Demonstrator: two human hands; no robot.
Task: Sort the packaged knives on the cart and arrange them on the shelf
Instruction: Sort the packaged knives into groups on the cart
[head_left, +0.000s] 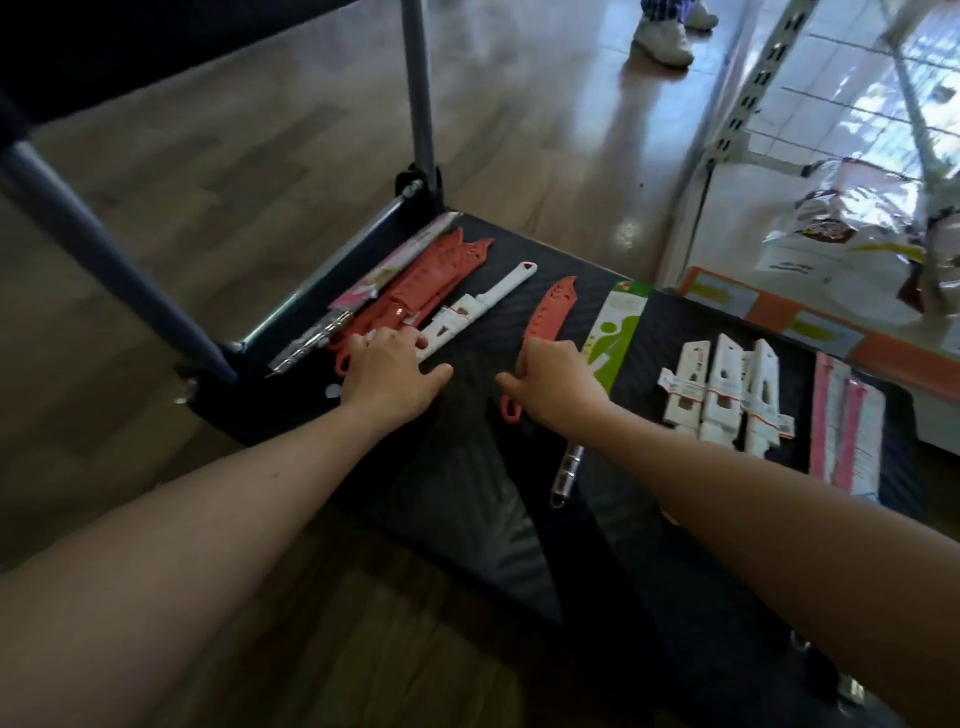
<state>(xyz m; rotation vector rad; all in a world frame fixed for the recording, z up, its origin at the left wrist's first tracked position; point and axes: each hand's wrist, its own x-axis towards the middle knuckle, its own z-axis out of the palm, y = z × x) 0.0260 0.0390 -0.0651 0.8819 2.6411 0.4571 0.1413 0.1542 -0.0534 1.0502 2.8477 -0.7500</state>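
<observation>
We are leaning over the black cart, where the packaged knives are lying in rough groups; the coral-sheathed pile is sitting at the far-left corner, while the white card-sleeved knives and the pink packs are lying toward the right; a green pack is lying between. Our left grip is resting flat, fingers spread, on a white-handled knife in its card sleeve, just beside the pile; our right grip is laying loose fingers on the lone coral knife near its handle, thumb held apart, clasping nothing. We are judging these light, stiff and slick in their plastic; taking each by the handle end, sheath on, is looking safest.
</observation>
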